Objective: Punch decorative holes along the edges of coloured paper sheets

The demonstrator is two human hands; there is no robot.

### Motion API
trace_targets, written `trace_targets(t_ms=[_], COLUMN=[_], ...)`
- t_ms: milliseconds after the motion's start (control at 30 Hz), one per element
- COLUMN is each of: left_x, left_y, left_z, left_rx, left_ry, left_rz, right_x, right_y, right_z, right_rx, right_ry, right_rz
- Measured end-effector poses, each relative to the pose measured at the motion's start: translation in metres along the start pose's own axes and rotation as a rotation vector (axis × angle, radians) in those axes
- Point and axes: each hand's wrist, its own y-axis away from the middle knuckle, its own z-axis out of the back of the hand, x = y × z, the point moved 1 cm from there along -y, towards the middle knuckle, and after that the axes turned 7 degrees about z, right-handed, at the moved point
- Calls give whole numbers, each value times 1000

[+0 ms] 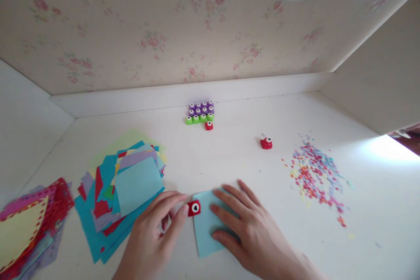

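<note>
From the head view, your left hand (152, 229) is at the bottom of the frame, left of the middle. Its thumb and pointer finger pinch a small red paper punch (194, 208), and the other fingers curl in. The punch sits on the left edge of a light blue paper sheet (204, 232), at the bottom middle. Your right hand (247, 225) is open, with its fingers spread flat on that sheet, and it grips nothing.

Left of your left hand is a messy pile of colored paper (139, 186), with a light blue piece on top. In the lower left corner are papers with holes along their edges (24, 227).

Near the middle of the frame, purple punches (198, 111) stand in two rows, with a row of green punches (200, 119) and one red punch (209, 126) just below. Another red punch (266, 143) sits right of the middle. Tiny paper bits (316, 173) lie scattered at the right of the white worktop (229, 162).
</note>
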Motion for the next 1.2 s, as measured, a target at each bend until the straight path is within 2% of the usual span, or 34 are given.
trace_targets(t_ms=[100,233,433,667,800,933,1033,1200], left_x=[-6,-11,-17,-20,-18,-18,-20,-17], left_y=[-6,-11,-15,-29,-37,-38,-30,-8], left_z=[-2,-7,-7,-12,-16,-11,-2,14], left_rx=[117,209,237,325,324,347,357,282], left_ry=[93,105,-23,-103,-145,-117,-65,-48], left_rz=[117,161,102,140,151,140,114,61], right_x=[2,3,3,3,4,5,6,7], right_y=[0,1,3,4,5,7,8,8], right_z=[0,0,0,-1,-4,-5,-3,-1], right_rx=[-29,-54,-74,-70,-77,-87,-109,-122], right_ry=[-23,-59,-74,-82,-74,-70,-66,-70], right_rz=[-18,-40,-33,-36,-42,-29,-19,-16])
